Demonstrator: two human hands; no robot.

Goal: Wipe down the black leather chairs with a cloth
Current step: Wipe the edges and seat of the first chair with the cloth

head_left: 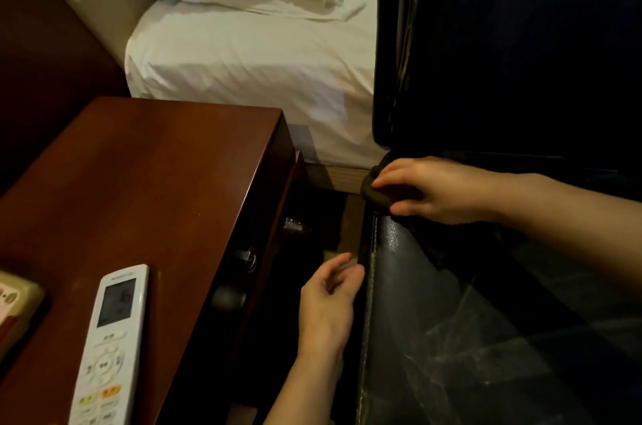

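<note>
Right hand (434, 190): fingers curled over a dark, bunched cloth (377, 193), pressing it on the chair's back corner.
Left hand (328, 303): loosely curled, holding nothing, beside the stitched edge.
Chair (434, 338): black leather, glossy, creased.
Surroundings: reddish wooden nightstand (139, 181), white remote (113, 338), white bed (250, 70).

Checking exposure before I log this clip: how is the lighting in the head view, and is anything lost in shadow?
Head view: dim and uneven; the white bedding is brightest, the black leather chair shows only faint sheen, its back nearly lost in shadow; the dark cloth under the right hand barely separates from the chair.
</note>
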